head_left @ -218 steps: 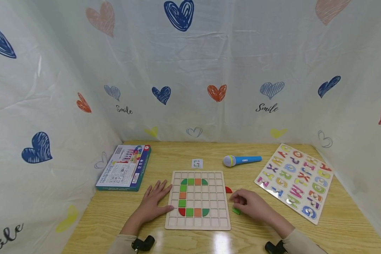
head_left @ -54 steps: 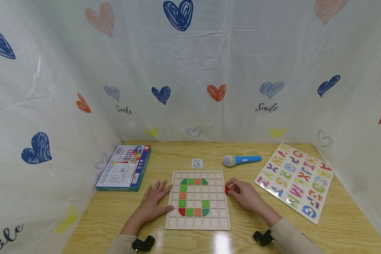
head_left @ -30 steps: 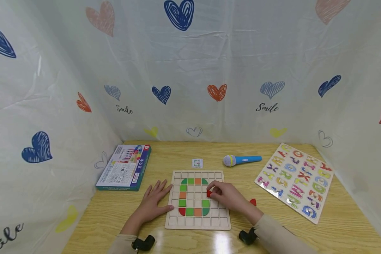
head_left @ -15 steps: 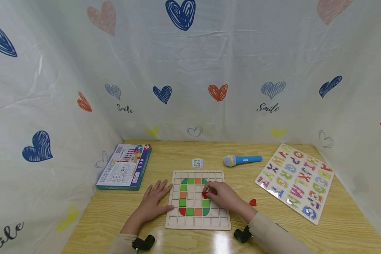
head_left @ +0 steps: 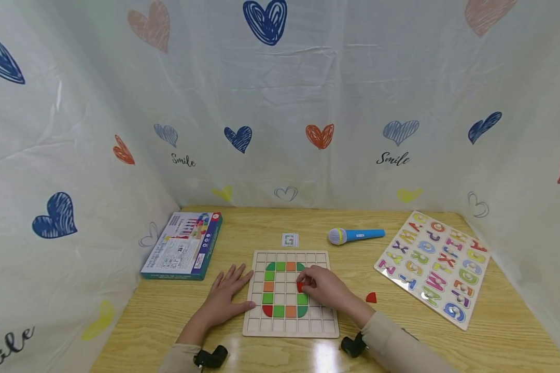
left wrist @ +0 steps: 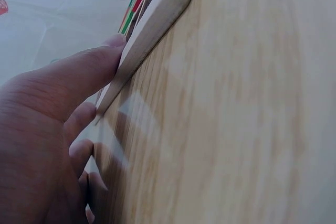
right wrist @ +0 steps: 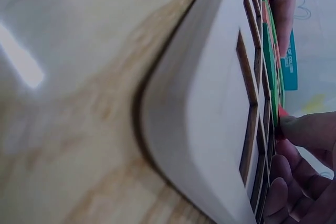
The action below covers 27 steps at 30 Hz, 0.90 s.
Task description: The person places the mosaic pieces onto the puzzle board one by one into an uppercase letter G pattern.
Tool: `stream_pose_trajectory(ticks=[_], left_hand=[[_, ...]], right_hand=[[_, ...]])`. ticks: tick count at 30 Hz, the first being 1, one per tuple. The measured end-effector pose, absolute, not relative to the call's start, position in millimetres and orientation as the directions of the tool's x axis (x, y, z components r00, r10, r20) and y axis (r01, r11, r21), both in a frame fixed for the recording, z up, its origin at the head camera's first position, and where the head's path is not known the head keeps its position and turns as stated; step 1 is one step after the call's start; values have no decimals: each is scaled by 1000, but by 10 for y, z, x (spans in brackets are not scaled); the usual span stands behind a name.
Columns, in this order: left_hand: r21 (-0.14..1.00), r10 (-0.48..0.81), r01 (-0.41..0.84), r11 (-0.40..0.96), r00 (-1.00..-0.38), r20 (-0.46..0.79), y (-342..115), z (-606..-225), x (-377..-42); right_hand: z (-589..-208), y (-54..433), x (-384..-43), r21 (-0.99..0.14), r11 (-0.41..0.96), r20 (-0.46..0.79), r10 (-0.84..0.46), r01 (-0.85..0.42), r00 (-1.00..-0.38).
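Observation:
A wooden grid board (head_left: 321, 326) lies mid-table, with green, orange and red tiles set in its cells, forming a C-like outline. My right hand (head_left: 329, 289) is over the board's right half and pinches a small red tile (head_left: 300, 287) between thumb and fingers, at the cell just above a green tile (head_left: 302, 299). Close up in the right wrist view, the thumb (right wrist: 307, 129) covers most of that red tile. My left hand (head_left: 226, 298) lies flat with spread fingers at the board's left edge, its thumb touching the rim in the left wrist view.
A red rounded tile (head_left: 371, 297) lies right of the board. Behind the board sit a small pattern card (head_left: 290, 240) and a blue toy microphone (head_left: 364, 234). An alphabet puzzle board (head_left: 434, 267) is at right, a flat box (head_left: 182, 246) at left.
A green tile went from the table into the board's right column. My right hand then took the red tile from beside the board and moved it left onto the grid. The left hand stayed put.

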<state>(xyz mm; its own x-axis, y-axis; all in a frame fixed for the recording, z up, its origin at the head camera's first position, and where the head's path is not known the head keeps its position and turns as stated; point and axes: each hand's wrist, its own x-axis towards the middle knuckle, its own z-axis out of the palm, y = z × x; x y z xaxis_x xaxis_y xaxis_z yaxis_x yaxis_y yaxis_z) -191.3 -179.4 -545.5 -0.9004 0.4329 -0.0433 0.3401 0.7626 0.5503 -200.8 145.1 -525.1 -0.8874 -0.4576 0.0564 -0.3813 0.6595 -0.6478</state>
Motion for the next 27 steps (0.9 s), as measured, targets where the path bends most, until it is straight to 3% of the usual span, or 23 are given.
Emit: stream_pose_trajectory(ticks=[27], left_hand=[[547,430,337,767,-902,-47,-1799,-5471,-1918]], right_hand=[[-5217,1391,-1941,-618,703,48,-412,-351,-910]])
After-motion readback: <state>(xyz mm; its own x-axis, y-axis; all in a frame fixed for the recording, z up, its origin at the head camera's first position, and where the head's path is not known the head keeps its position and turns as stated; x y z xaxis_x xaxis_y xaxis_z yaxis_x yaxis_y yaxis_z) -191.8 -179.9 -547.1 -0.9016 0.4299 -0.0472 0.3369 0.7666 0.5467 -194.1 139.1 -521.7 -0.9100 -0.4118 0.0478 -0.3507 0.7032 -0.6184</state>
